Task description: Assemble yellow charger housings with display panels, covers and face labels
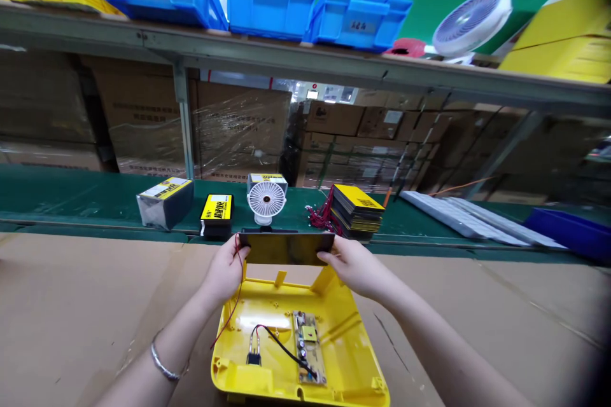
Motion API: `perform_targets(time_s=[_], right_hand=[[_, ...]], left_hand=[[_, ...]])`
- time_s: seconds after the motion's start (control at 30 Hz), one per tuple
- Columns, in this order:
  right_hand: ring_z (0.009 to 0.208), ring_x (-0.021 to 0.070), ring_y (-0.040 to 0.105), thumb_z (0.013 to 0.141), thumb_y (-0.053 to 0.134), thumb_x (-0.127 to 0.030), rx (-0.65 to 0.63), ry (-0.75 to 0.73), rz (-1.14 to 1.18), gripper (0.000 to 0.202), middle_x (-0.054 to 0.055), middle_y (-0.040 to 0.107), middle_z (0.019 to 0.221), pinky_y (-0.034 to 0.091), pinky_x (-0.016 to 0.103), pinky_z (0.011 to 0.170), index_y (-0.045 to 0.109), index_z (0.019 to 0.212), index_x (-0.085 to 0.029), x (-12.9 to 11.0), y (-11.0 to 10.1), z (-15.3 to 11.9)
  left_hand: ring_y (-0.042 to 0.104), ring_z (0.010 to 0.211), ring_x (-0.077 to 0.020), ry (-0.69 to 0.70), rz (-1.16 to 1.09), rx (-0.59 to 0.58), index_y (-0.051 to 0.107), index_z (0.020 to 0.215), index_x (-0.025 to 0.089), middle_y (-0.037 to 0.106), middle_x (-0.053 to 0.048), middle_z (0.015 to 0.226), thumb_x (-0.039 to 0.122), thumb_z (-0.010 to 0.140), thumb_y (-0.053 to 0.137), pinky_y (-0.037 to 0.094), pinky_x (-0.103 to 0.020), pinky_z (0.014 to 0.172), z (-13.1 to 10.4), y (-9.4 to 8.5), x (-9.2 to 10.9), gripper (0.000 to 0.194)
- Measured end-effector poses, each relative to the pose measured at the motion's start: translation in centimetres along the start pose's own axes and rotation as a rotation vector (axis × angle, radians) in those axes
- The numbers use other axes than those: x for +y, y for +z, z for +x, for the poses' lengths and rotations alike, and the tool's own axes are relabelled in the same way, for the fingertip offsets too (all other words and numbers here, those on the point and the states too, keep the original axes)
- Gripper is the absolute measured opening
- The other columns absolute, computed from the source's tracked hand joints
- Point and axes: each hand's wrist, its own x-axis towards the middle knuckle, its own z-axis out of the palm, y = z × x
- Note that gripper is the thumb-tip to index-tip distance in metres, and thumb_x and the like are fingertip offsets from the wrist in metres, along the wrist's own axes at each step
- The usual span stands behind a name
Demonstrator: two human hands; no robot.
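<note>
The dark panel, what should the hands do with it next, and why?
Perhaps lower the panel gently toward the opening at the far side of the yellow case: the left hand and right hand hold it by its ends, close to that opening. Go slowly, because a red wire hangs by the left hand.

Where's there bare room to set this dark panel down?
Bare cardboard spreads left of the left forearm and right of the right forearm, bordered ahead by the green bench. Crowded: the bench's middle, with boxes, small white fan and panel stack; also the yellow housing, holding a circuit board.
</note>
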Motion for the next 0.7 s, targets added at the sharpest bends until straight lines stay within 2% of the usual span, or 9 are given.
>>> perform_targets(time_s=[0.2,0.33,0.4,0.43,0.47,0.53,0.6,0.63,0.7], right_hand=[[0.057,0.0186,0.059,0.076,0.055,-0.032,-0.057,0.066,-0.164,0.021,0.003,0.068,0.064,0.04,0.026,0.051,0.066,0.063,-0.02,2.0,-0.2,-0.3],[0.058,0.0181,0.059,0.075,0.057,-0.031,-0.061,0.072,-0.158,0.02,0.002,0.068,0.063,0.041,0.026,0.051,0.068,0.063,-0.019,3.1,0.3,-0.5],[0.064,0.0189,0.061,0.076,0.056,-0.03,-0.073,0.071,-0.139,0.017,0.002,0.07,0.07,0.045,0.027,0.057,0.07,0.073,-0.02,3.0,0.4,-0.7],[0.07,0.0193,0.063,0.078,0.055,-0.03,-0.06,0.067,-0.125,0.019,0.003,0.071,0.077,0.047,0.028,0.061,0.07,0.085,-0.021,2.7,0.3,-0.9],[0.078,0.0199,0.063,0.079,0.054,-0.032,-0.013,0.046,-0.117,0.027,0.003,0.07,0.087,0.048,0.03,0.067,0.066,0.101,-0.022,2.2,0.3,-1.1],[0.099,0.0219,0.059,0.081,0.054,-0.036,0.158,-0.077,-0.154,0.049,0.007,0.063,0.113,0.047,0.036,0.082,0.046,0.128,-0.023,0.7,0.3,-1.4],[0.119,0.025,0.045,0.081,0.056,-0.036,0.297,-0.286,-0.302,0.063,0.009,0.048,0.132,0.037,0.043,0.097,0.032,0.137,-0.023,-1.0,0.7,-1.5],[0.124,0.0271,0.038,0.08,0.057,-0.033,0.313,-0.382,-0.408,0.065,0.01,0.042,0.136,0.031,0.046,0.102,0.03,0.138,-0.023,-1.7,1.1,-1.5],[0.126,0.0303,0.033,0.079,0.057,-0.023,0.248,-0.472,-0.614,0.067,0.011,0.04,0.138,0.022,0.049,0.104,0.028,0.139,-0.021,-2.7,2.4,-1.3]], left_hand=[[0.056,0.088,-0.0199,0.006,0.054,-0.049,0.055,0.094,0.018,0.063,-0.004,0.091,0.031,0.085,0.043,0.043,-0.03,0.081,-0.6,0.2,-0.1,0.02],[0.056,0.084,-0.0202,-0.001,0.109,-0.061,0.055,0.091,0.018,0.063,-0.004,0.089,0.03,0.085,0.044,0.042,-0.031,0.078,-0.6,0.2,-0.2,0.018],[0.056,0.085,-0.0205,-0.004,0.127,-0.072,0.055,0.09,0.019,0.063,-0.004,0.09,0.028,0.084,0.044,0.042,-0.031,0.078,-0.6,0.3,-0.1,0.016],[0.056,0.087,-0.0208,-0.005,0.132,-0.077,0.055,0.09,0.019,0.063,-0.004,0.09,0.027,0.084,0.044,0.041,-0.031,0.079,-0.6,0.3,-0.1,0.014],[0.055,0.088,-0.021,-0.006,0.134,-0.082,0.054,0.091,0.02,0.062,-0.003,0.091,0.025,0.083,0.044,0.041,-0.031,0.079,-0.6,0.4,0.0,0.014],[0.055,0.092,-0.0213,-0.008,0.129,-0.09,0.054,0.093,0.02,0.062,-0.003,0.094,0.022,0.081,0.044,0.041,-0.032,0.08,-0.6,0.7,0.1,0.015],[0.055,0.092,-0.0212,-0.005,0.117,-0.1,0.054,0.094,0.021,0.062,-0.003,0.095,0.019,0.079,0.044,0.041,-0.032,0.081,-0.6,1.0,0.2,0.018],[0.055,0.093,-0.0211,-0.003,0.11,-0.108,0.054,0.095,0.021,0.062,-0.004,0.095,0.018,0.078,0.044,0.041,-0.032,0.082,-0.6,1.2,0.2,0.02],[0.055,0.093,-0.0211,0.003,0.097,-0.126,0.054,0.095,0.02,0.061,-0.004,0.096,0.014,0.074,0.046,0.041,-0.033,0.084,-0.5,1.5,0.3,0.023]])
